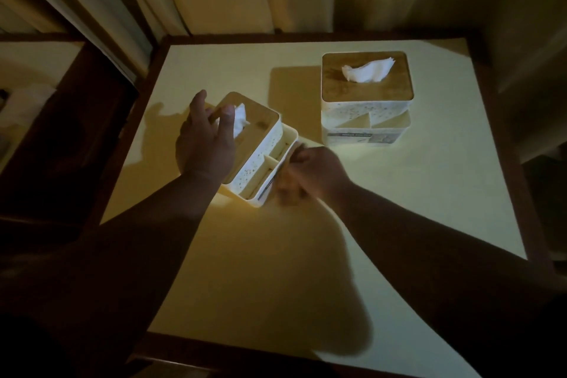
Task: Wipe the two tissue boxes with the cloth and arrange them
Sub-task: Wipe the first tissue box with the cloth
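- Your left hand (205, 138) grips the near box (260, 156), tilted at counter (429, 193) centre.
- Your right hand (313, 172) clutches a blurred cloth (287, 190) against its 4 o'clock side.
- Second box (365, 101) sits upright at 2 o'clock.

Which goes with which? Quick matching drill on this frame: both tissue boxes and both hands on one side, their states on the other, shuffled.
Things:
1. near tissue box
2. far tissue box
3. left hand
4. right hand

States:
A. stands alone, untouched, square to the table edge
B. holds a blurred cloth against a box's front
C. turned at an angle, steadied from above
D. grips the top of a box

Pairs: 1-C, 2-A, 3-D, 4-B
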